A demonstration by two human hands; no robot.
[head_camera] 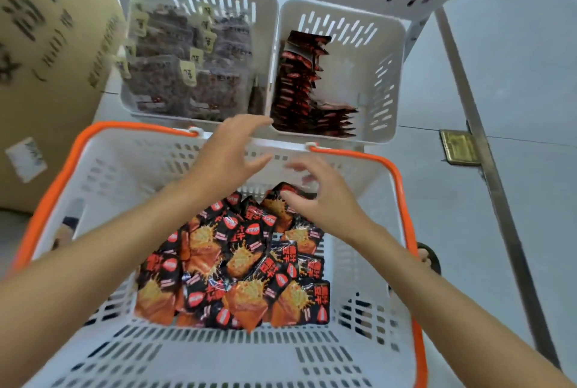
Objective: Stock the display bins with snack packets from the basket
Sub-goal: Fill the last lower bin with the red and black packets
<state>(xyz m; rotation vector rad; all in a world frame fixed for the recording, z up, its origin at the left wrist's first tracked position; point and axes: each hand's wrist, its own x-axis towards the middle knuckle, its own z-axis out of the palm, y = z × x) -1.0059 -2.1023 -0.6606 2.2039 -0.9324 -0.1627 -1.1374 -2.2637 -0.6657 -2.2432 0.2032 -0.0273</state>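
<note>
As both hands hang empty near the orange-rimmed basket's (62,175) far edge, you look to be at pick-up. Left hand (231,153): fingers spread, touching nothing. Right hand (315,197): fingers loosely curled just above the snack packets (237,262) piled mid-basket; contact unclear. Next: grasp a bunch, then lift to the right display bin (384,75).

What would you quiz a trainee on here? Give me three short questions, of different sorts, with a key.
1. True or false: the left hand is holding something.
2. Where do the stacked packets stand in the right bin? A: against its left wall. B: against its right wall. C: filling it edge to edge.
3. Fill in: the basket holding the loose snack packets has a rim coloured ____.
Key: 1 false; 2 A; 3 orange.
</note>
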